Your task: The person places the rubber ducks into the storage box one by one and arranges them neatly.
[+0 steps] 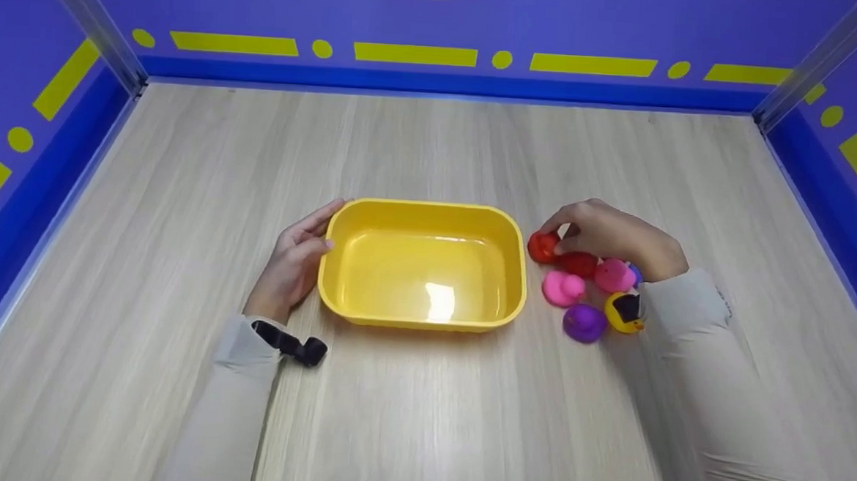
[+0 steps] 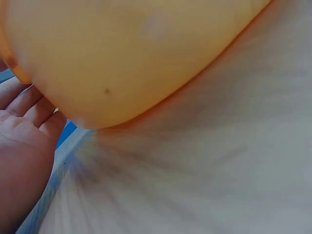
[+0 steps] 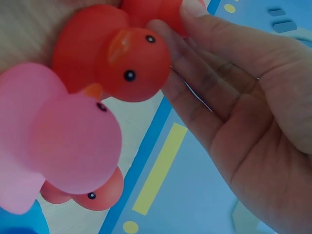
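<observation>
A yellow plastic basin stands on the table with nothing in it. My left hand holds its left end, the thumb at the rim and the fingers along the outer wall. To the right of the basin, my right hand pinches a red rubber duck between thumb and fingers. A second red duck lies right beside that hand. Close by are two pink ducks, a purple duck and a yellow duck with black on it. A blue thing is mostly hidden.
Purple-blue walls with yellow dashes and dots close off the back and both sides of the wood-grain table. A black camera on the left wrist sticks out near the basin's lower left corner.
</observation>
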`<state>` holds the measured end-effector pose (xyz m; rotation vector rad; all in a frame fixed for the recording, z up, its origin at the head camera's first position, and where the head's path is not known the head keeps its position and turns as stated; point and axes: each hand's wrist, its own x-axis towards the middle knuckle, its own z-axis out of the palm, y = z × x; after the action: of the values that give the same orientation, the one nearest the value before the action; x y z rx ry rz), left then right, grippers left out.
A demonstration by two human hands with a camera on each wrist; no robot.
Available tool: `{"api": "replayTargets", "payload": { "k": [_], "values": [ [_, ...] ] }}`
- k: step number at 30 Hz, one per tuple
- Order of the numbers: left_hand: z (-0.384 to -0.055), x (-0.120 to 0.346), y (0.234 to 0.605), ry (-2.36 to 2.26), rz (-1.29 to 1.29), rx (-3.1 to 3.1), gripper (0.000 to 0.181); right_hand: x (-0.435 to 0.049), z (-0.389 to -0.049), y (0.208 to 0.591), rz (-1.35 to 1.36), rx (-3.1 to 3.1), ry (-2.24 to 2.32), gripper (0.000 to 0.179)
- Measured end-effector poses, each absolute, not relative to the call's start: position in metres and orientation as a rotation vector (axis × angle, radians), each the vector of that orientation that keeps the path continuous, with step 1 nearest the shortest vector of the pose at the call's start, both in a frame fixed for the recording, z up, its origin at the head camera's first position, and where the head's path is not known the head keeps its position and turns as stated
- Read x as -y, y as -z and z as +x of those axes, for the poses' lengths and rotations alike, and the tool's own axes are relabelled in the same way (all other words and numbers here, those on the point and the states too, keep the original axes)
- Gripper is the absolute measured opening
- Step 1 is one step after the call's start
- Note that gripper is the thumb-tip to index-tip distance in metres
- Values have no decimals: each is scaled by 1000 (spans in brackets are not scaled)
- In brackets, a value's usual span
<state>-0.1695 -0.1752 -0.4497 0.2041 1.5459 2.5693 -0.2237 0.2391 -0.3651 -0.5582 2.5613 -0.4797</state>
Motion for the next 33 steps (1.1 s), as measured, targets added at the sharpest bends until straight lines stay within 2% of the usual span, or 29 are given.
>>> {"api": "replayTargets", "payload": {
  "k": [20, 33],
  "values": [
    [-171, 178, 450, -2545, 213, -1562, 60, -233, -224, 351, -570, -2581, 494, 36],
    [-170, 180, 450, -2555, 200, -1539, 61, -219, -225, 334, -797, -2641, 487, 38]
  ]
}}
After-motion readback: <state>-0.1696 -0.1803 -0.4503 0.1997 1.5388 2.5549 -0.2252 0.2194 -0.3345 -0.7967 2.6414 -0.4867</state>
